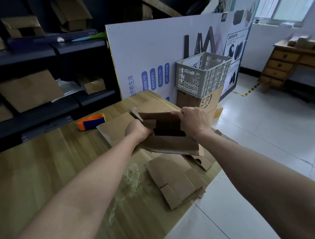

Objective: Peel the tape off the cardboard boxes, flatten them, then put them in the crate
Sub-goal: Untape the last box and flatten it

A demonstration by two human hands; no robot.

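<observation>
I hold a half-collapsed brown cardboard box (pixel 169 138) above the wooden table (pixel 46 171). My left hand (pixel 138 130) grips its left side and my right hand (pixel 194 122) grips its top right edge. Its flaps hang open and the inside looks dark. A flattened cardboard piece (pixel 174 180) lies on the table near its right edge. Another flat sheet (pixel 115 129) lies under the held box. Crumpled clear tape (pixel 132 177) rests on the table by my left forearm. The white plastic crate (pixel 201 75) stands on a cardboard carton (pixel 205 100) beyond the table's far corner.
An orange and blue tape dispenser (pixel 91 122) sits on the table to the left. Dark shelves (pixel 41 85) with several cartons line the left wall. A large printed board (pixel 150 61) leans behind the crate. A wooden drawer desk (pixel 285 63) stands at the right on the tiled floor.
</observation>
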